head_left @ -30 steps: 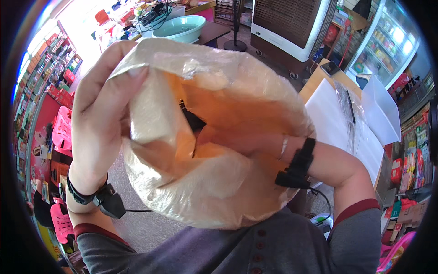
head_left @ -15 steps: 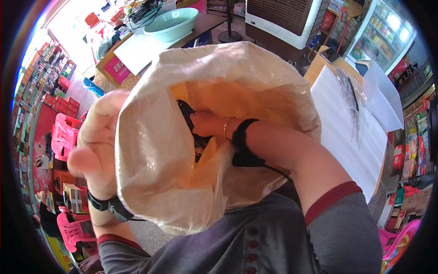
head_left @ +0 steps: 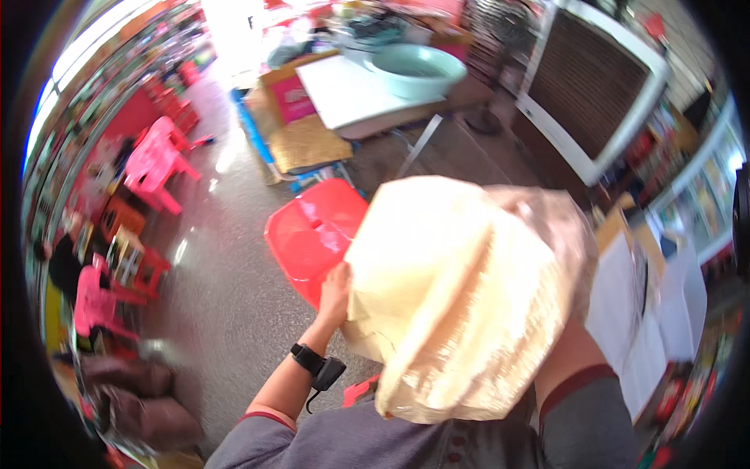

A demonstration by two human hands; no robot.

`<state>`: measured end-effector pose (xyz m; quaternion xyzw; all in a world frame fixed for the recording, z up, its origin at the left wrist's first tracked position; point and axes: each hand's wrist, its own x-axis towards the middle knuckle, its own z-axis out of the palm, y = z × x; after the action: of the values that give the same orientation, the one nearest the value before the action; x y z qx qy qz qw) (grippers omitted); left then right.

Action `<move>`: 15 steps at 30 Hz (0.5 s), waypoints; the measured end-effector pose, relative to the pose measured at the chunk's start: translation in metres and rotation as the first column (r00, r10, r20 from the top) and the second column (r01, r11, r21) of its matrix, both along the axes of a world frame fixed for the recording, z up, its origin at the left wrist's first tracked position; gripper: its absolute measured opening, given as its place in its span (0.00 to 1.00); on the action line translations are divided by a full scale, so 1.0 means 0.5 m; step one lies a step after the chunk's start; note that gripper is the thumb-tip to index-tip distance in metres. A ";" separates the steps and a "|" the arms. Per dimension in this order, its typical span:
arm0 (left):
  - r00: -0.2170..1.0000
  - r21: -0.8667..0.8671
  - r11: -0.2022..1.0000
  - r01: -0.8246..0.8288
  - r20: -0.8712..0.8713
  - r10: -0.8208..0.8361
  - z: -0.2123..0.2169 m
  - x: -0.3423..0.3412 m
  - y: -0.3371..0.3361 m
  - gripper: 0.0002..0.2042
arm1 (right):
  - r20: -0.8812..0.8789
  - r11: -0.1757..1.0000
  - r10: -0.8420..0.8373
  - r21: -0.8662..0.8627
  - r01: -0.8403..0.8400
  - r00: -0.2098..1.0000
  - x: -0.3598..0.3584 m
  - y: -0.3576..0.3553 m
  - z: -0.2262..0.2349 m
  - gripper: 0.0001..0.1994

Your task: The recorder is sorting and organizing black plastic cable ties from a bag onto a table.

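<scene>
Clearly soft and light, the translucent plastic bag (head_left: 461, 297) at centre frame looks crinkly and slippery, best pinched at its edge. It appears cream with an orange tint. The left hand (head_left: 336, 293) grips its left edge; the right hand is hidden, state unknowable. Behind sits a red plastic stool (head_left: 308, 230).

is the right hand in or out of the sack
Cannot tell: the right forearm runs behind the woven sack, which hides the hand. The left hand grips its edge.
</scene>
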<state>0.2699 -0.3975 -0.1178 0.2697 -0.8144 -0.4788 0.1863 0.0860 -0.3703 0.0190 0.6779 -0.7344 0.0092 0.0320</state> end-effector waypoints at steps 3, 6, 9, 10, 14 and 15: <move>0.984 -0.191 0.971 -0.143 0.077 0.160 0.073 -0.008 0.053 0.24 | -0.026 0.989 0.146 -0.021 -0.147 0.989 0.023 -0.079 0.019 0.45; 0.984 -0.110 0.989 -0.103 0.133 0.118 0.123 -0.003 0.062 0.21 | -0.022 0.970 0.237 -0.043 -0.238 0.971 0.044 -0.139 0.043 0.44; 0.985 -0.052 0.988 -0.143 0.093 0.147 0.118 -0.002 0.058 0.20 | -0.005 0.958 0.279 -0.062 -0.278 0.960 0.041 -0.171 0.061 0.44; 0.983 -0.051 0.985 -0.164 0.080 0.168 0.110 -0.012 0.059 0.18 | 0.002 0.958 0.280 -0.068 -0.279 0.960 0.031 -0.177 0.061 0.44; 0.983 0.031 0.986 -0.162 0.096 0.158 0.105 -0.049 0.066 0.17 | 0.029 0.959 0.273 -0.094 -0.269 0.962 -0.016 -0.191 0.080 0.43; 0.982 0.040 0.986 -0.161 0.102 0.156 0.107 -0.053 0.068 0.17 | 0.037 0.959 0.269 -0.101 -0.264 0.962 -0.027 -0.192 0.086 0.43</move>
<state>0.2432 -0.3633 -0.0644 0.3616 -0.7868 -0.4679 0.1768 0.0724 -0.4665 0.0618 0.7679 -0.6357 0.0654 0.0441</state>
